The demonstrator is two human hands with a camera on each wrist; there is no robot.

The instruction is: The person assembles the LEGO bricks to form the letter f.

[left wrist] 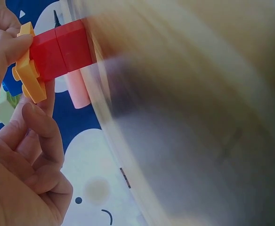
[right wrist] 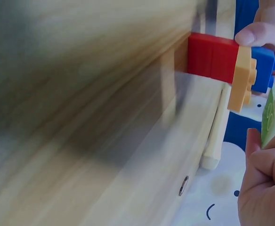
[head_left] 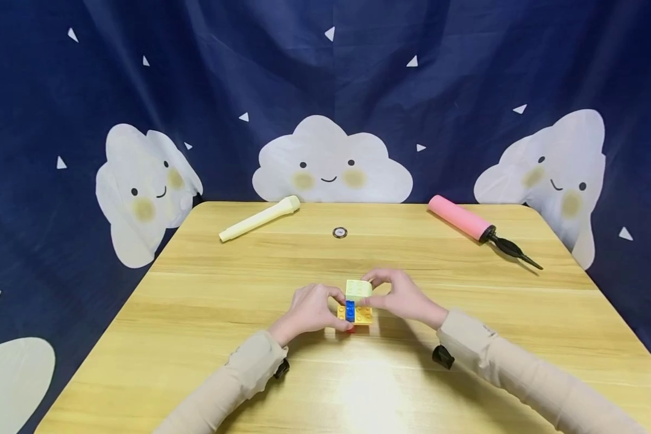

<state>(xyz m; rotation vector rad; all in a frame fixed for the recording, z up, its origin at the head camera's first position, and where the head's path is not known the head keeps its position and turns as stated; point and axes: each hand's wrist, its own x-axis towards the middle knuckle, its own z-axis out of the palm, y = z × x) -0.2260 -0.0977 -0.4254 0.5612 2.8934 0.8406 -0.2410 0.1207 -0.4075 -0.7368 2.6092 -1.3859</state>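
Observation:
My left hand [head_left: 311, 310] grips a small stack of toy building bricks standing on the table, thumb against its near side. The stack has two red bricks [left wrist: 64, 49] at the bottom, a flat orange-yellow brick [head_left: 364, 316] across them and a narrow blue brick [head_left: 349, 311] on top. Just over the stack, my right hand [head_left: 404, 296] pinches a pale green brick [head_left: 358, 289] between thumb and fingers. The right wrist view shows this green brick tilted, its hollow underside facing the blue brick with a gap between them.
On the wooden table [head_left: 195, 337], a pale yellow toy microphone-shaped stick [head_left: 260, 219] lies at the back left. A small round dark-rimmed disc [head_left: 339, 232] is at the back middle, and a pink hand pump [head_left: 461, 218] with black nozzle at the back right. A dark blue cloud-print curtain [head_left: 331, 72] hangs behind.

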